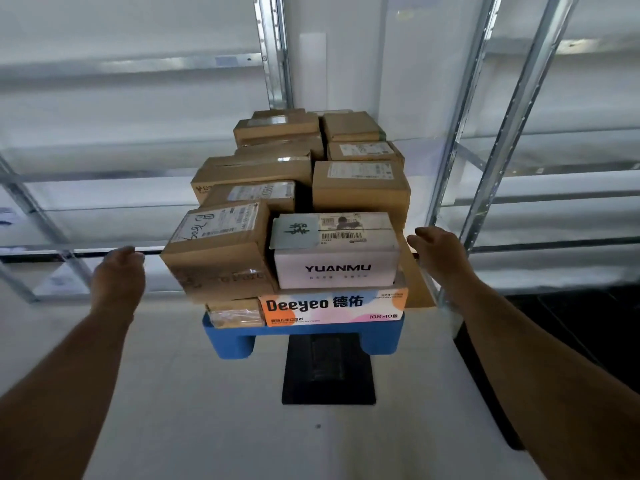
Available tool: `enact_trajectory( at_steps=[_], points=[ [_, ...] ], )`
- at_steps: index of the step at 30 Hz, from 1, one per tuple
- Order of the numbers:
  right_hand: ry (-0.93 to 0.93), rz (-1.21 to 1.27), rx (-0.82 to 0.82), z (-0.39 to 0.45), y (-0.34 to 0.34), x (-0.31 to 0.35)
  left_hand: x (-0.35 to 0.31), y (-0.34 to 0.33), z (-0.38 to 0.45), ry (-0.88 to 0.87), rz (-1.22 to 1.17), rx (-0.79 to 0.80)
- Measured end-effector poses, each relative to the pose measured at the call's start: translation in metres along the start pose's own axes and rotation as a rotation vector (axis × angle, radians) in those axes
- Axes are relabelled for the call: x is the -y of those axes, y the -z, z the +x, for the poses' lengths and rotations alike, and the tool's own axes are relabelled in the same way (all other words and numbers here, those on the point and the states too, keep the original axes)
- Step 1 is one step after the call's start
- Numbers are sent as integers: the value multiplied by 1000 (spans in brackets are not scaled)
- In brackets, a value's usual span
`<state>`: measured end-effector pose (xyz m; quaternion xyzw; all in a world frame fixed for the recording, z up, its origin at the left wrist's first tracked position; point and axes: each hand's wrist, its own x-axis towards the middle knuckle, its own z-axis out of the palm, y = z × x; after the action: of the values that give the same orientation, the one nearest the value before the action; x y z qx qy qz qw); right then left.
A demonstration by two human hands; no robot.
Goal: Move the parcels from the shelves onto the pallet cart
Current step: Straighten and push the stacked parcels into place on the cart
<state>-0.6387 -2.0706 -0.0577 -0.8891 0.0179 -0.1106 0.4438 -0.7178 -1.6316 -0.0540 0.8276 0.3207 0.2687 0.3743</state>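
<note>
1. Looking down at the parcels, I see them stacked in two rows on the blue pallet cart (pixel 304 332), which stands on the pale floor (pixel 242 427) in front of me.
2. Nearest to me on top are a brown box (pixel 218 251) with writing on its label and a white box (pixel 334 251) marked YUANMU. They sit side by side, touching.
3. Under them lie a bright Deeyeo box (pixel 332 308) and a small taped box (pixel 235 315), right on the cart.
4. My left hand (pixel 119 275) is out beside the brown box, not touching it. Its fingers look loose and hold nothing.
5. My right hand (pixel 436 251) is out beside the white box, also apart from it, fingers loose and holding nothing.
6. The metal shelves (pixel 519 133) stand on both sides and behind. They are blurry, and I can see no parcels on them.
7. I think the loading is nearly done or done, and my hands are between jobs.
8. Next, I think I must check the shelves for any parcel left. If one is there, I need both hands around it, then a flat spot on top so the stack does not tip.
</note>
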Motion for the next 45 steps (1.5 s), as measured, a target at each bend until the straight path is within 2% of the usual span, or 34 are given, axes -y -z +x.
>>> enact_trajectory(
  at_steps=[3, 7, 11, 17, 22, 27, 34, 38, 41, 45],
  points=[
    [29, 7, -55, 6, 3, 13, -28, 7, 16, -110, -17, -134],
    [49, 19, -95, 15, 5, 23, -81, 2, 11, -311, -86, -119],
    [38, 46, -122, 28, 5, 25, -138, -25, -10, -475, -115, 108],
    [103, 90, -39, 65, 12, 11, -201, -97, -31, -657, -5, 444],
    [200, 127, 70, 95, 16, 6, -220, -149, -27, -649, 143, 537],
    [190, 340, 275, 124, 15, -1, -225, -176, -13, -634, 387, 467],
    [201, 461, 512, 152, 15, -14, -225, -182, -12, -525, 473, 523],
    [51, 543, 619, 166, 9, -30, -226, -184, -13, -393, 484, 553],
    [-113, 594, 699, 176, 2, -47, -227, -187, -12, -288, 382, 586],
    [-351, 606, 795, 183, -17, -65, -226, -189, -6, -319, 376, 582]
  ],
)
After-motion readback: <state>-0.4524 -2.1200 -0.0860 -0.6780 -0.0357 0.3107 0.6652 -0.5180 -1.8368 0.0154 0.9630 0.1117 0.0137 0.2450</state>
